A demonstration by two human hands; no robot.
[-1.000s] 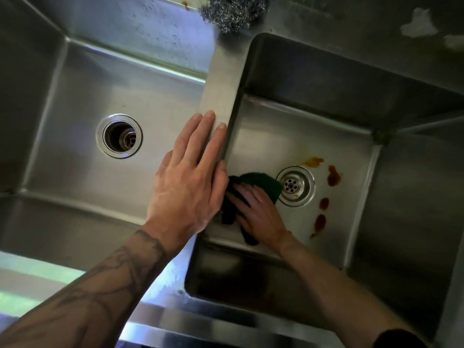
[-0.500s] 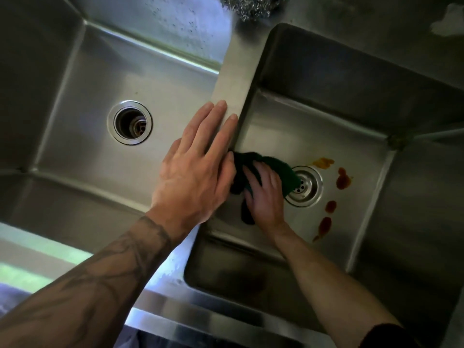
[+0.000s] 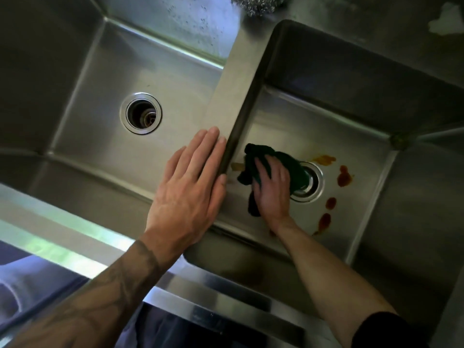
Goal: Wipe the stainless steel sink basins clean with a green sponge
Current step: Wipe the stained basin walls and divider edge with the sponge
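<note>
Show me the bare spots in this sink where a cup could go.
Freest: the left basin floor all round its drain, and the divider's far half beyond the left hand. Also the right basin's far floor strip. Crowded: right drain, with right hand, sponge and stains.

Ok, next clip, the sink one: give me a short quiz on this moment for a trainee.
1. True or false: the left hand holds the sponge.
2. Where do the red-brown stains lie? A) left basin B) right basin C) front rim
3. Fill in: the sponge partly covers the right basin's ____.

Key: 1 false, the left hand rests flat on the divider and the right hand presses the sponge; 2 B; 3 drain.
</note>
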